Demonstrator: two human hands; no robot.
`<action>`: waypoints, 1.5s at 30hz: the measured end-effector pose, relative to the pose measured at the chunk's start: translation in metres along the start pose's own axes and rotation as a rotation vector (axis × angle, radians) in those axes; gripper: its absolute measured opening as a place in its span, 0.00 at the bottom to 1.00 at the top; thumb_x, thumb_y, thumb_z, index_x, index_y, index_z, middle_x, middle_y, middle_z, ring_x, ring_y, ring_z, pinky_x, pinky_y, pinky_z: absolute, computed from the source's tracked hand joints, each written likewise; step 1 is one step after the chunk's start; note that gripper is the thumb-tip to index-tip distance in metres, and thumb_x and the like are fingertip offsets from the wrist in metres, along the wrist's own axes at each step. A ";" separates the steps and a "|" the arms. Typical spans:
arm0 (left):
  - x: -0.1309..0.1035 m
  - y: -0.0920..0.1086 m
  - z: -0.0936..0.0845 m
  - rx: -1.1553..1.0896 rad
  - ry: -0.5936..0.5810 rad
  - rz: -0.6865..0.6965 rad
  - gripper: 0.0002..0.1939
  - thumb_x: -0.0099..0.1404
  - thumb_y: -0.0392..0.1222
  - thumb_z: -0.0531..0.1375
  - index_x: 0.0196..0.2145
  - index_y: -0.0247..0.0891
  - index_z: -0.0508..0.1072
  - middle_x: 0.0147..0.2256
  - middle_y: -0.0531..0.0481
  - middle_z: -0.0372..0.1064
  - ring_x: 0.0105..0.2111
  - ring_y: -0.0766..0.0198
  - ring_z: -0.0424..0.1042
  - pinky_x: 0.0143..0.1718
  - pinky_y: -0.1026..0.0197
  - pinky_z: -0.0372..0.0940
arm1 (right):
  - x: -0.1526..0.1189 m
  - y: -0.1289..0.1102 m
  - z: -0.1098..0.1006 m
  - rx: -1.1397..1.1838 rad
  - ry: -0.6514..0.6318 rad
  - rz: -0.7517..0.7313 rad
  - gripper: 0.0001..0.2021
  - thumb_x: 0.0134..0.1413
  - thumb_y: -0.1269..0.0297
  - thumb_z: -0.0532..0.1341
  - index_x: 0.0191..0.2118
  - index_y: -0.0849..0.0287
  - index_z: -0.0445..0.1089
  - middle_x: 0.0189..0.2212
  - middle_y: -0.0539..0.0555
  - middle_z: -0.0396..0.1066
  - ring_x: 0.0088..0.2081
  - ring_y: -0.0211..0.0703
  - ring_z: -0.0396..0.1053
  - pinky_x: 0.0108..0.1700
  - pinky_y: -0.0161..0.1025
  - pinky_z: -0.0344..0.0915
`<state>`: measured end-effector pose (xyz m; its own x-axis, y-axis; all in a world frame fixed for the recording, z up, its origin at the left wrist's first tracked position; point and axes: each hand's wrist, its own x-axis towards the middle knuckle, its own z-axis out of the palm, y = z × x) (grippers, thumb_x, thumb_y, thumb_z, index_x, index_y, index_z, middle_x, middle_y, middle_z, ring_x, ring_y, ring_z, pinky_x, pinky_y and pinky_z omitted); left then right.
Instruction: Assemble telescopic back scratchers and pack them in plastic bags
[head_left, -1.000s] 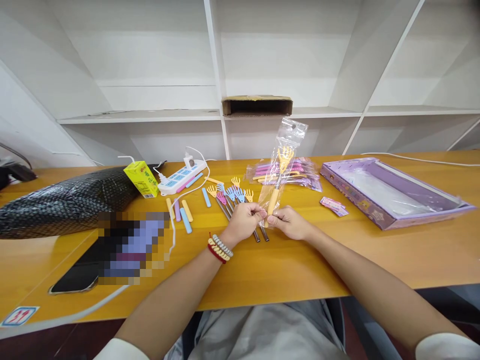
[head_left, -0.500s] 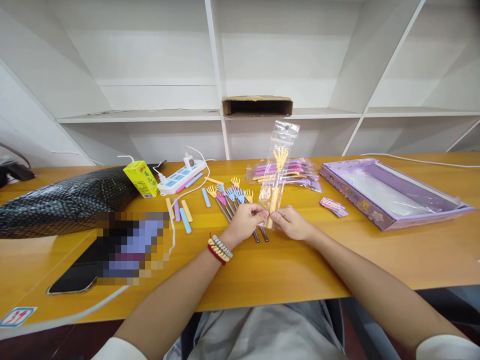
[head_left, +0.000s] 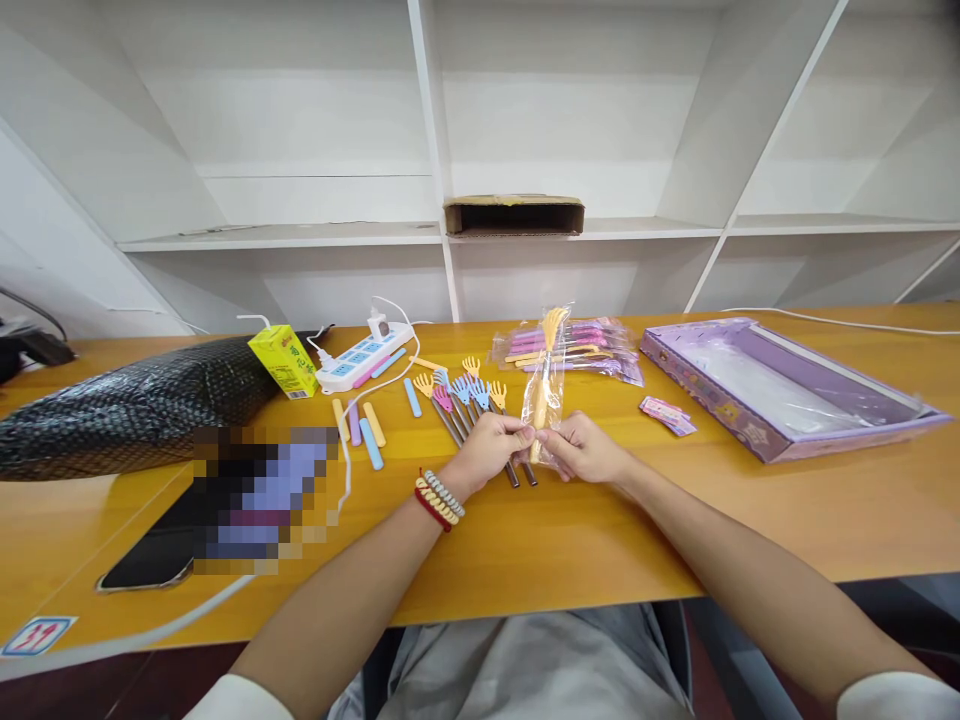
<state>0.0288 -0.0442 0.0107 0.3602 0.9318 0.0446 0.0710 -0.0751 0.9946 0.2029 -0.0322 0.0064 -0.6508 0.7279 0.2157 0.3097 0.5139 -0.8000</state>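
Observation:
A yellow hand-shaped back scratcher (head_left: 541, 405) in a clear plastic bag (head_left: 556, 390) is held upright between my two hands. My left hand (head_left: 491, 445) pinches the bagged handle near its lower end from the left. From the right, my right hand (head_left: 585, 448) pinches the same end, thumb in front. Just behind my left hand lie several back scratchers (head_left: 461, 390) with yellow, blue and pink heads and bare metal rods. Beyond the held one is a pile of bagged back scratchers (head_left: 592, 345). Loose coloured handles (head_left: 371, 442) lie to the left.
A purple display box (head_left: 780, 440) stands at right, with small pink cards (head_left: 667, 414) beside it. On the left are a power strip (head_left: 365, 357), yellow drink carton (head_left: 283, 360), black wrapped bundle (head_left: 142, 400) and phone (head_left: 150, 545). A cardboard box (head_left: 514, 216) sits on the shelf behind.
The bagged back scratcher has tilted, its head now lower and turned more side-on. The bag's top flap no longer stands up above it. Both hands keep their pinch in nearly the same place.

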 end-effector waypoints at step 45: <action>-0.015 -0.001 0.018 1.211 -0.210 0.509 0.15 0.67 0.46 0.46 0.40 0.42 0.71 0.40 0.48 0.65 0.44 0.61 0.62 0.48 0.56 0.55 | 0.009 0.029 -0.042 -0.404 -0.185 0.445 0.14 0.48 0.55 0.57 0.24 0.62 0.68 0.20 0.52 0.69 0.22 0.35 0.62 0.25 0.32 0.54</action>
<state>0.0396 -0.0647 0.0075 0.7212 0.6419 0.2604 0.6247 -0.7651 0.1561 0.2353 0.0079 0.0086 -0.4971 0.8396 -0.2190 0.7927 0.3368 -0.5080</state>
